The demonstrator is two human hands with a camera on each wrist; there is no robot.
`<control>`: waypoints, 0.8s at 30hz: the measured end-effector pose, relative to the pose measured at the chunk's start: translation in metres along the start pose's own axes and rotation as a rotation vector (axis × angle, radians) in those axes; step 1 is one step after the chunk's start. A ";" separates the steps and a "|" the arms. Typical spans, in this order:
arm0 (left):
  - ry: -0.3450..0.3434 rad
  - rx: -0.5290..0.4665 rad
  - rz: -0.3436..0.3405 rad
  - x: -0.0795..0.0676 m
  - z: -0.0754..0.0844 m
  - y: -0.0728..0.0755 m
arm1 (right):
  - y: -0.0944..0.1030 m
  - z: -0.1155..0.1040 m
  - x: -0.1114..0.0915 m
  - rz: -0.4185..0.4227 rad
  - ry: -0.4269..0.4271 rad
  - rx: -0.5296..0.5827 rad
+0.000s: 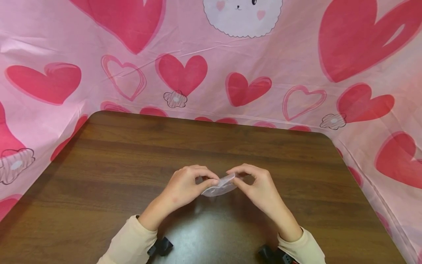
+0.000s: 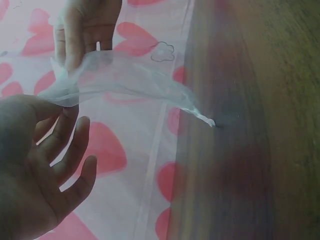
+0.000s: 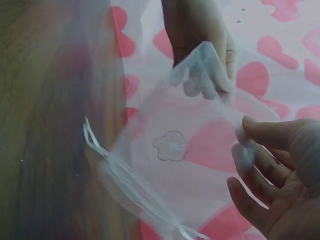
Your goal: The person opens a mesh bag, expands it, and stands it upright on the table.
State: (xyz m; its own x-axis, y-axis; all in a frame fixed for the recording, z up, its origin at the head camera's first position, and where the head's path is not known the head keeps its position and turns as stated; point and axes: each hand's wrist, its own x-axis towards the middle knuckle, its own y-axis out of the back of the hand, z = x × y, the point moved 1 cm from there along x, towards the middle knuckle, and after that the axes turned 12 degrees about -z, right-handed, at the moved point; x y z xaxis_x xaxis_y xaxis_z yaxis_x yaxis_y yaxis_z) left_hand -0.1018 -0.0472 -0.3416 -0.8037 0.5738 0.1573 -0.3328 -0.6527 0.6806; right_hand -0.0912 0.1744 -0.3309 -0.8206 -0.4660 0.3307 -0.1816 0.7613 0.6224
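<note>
A small sheer whitish drawstring pouch (image 1: 219, 187) hangs between both hands above the table. My left hand (image 1: 187, 184) pinches one side of it between thumb and forefinger. On the other side, my right hand (image 1: 259, 187) pinches its upper edge the same way. The right wrist view shows the see-through fabric spread out, with white cords (image 3: 137, 185) gathered along the end away from the fingers. In the left wrist view a thin white cord end (image 2: 206, 119) sticks out from the pouch. The remaining fingers of both hands are loosely bent below the fabric.
A dark brown wooden table (image 1: 138, 146) lies beneath the hands. Pink cloth (image 1: 211, 73) printed with hearts rises behind it and along both sides. Black devices (image 1: 161, 246) sit at the wrists by the cream sleeves (image 1: 132, 242).
</note>
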 end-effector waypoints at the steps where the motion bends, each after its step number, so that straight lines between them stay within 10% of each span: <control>1: 0.008 0.013 -0.005 0.000 0.000 0.000 | 0.001 0.000 0.000 0.016 0.000 -0.002; 10: 0.080 -0.039 0.074 0.002 -0.002 -0.001 | 0.008 -0.002 0.001 0.168 -0.049 0.017; 24: -0.021 -0.135 0.100 0.003 0.005 -0.004 | -0.014 -0.006 -0.001 0.061 -0.091 0.023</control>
State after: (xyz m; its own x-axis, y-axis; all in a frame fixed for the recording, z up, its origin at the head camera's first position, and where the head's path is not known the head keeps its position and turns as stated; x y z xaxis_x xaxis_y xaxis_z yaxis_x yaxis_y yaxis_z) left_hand -0.1005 -0.0403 -0.3408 -0.8262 0.5117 0.2357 -0.3154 -0.7668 0.5590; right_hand -0.0849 0.1612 -0.3361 -0.8761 -0.3765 0.3013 -0.1412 0.7977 0.5863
